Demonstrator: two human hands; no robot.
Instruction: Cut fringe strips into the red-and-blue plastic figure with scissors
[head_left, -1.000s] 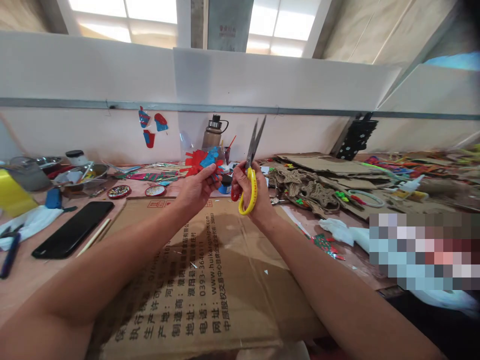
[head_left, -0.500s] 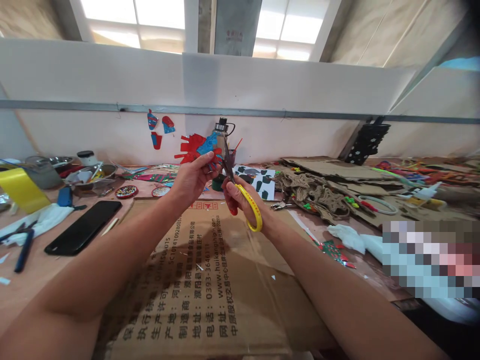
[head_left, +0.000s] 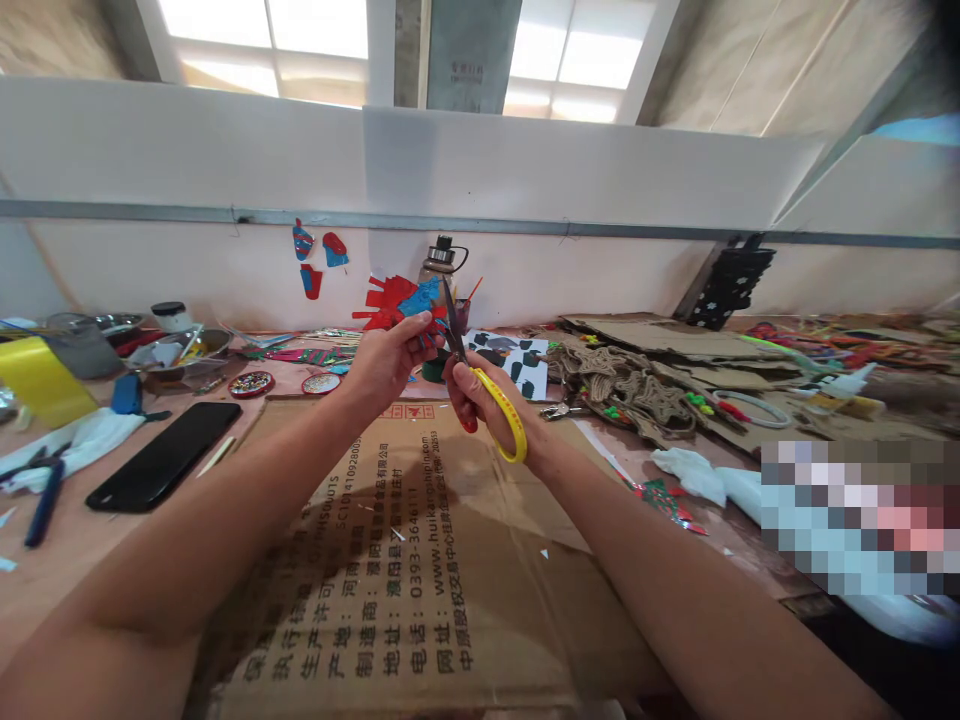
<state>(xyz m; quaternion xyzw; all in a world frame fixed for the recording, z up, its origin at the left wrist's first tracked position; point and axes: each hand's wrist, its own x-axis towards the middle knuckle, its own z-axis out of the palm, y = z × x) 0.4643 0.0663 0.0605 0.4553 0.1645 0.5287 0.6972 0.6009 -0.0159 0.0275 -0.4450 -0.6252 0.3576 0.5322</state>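
Observation:
Between the thumb and fingers of my left hand [head_left: 394, 355] is a red and blue cutout [head_left: 397, 300], its red side slit into strips. My right hand [head_left: 484, 395] grips a pair of scissors [head_left: 454, 322] with a yellow handle loop, the blades pointing up beside the cutout's right edge. Whether the blades touch the cutout I cannot tell. Both hands are raised over a flat cardboard sheet [head_left: 420, 560] with printed Chinese text. Small white scraps lie on the cardboard.
A black phone [head_left: 165, 455] and blue-handled pliers [head_left: 45, 500] lie at left. Behind my hands stands a bottle [head_left: 438, 262]. Braided brown star shapes [head_left: 637, 380] and cardboard pieces [head_left: 660, 335] are piled at right. Three red and blue pieces [head_left: 335, 250] hang on the wall.
The cutout has shifted slightly right and down and turned a little in my left hand. The scissor blades now look apart from its edge. My right hand keeps nearly the same place.

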